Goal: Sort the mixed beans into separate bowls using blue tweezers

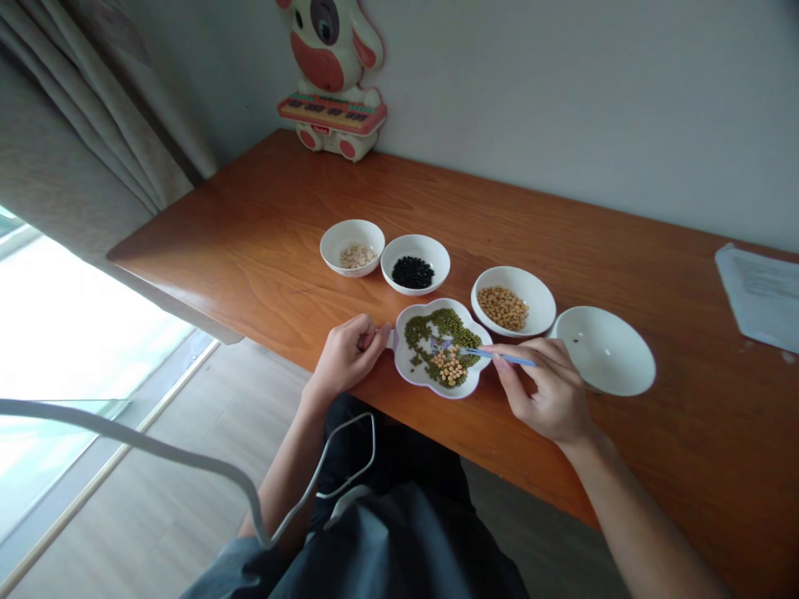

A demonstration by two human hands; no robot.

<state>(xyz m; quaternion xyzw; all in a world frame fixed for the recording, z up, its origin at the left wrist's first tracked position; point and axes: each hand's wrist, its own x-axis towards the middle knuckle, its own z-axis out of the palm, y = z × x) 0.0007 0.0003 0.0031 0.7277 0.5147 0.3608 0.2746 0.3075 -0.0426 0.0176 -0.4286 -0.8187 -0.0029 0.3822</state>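
My left hand [351,353] is closed on the short handle of a white flower-shaped dish [409,376] with a purple rim. Green mung beans [446,319] are spread inside it, with a cluster of soybeans [448,368] toward the near side. My right hand [549,389] holds slim blue tweezers [510,358], their tips over the dish among the beans. Whether a bean is between the tips I cannot tell. Just behind stands a white bowl [538,298] of soybeans. Another white bowl [615,351], with a small dark speck inside, stands beyond my right hand.
Farther left are a white bowl [432,249] of black beans and a white bowl [349,233] of pale flat pieces. A cow-shaped toy keyboard [334,112] stands against the wall. Papers [765,295] lie at right. A pale cable [187,453] crosses near my left arm.
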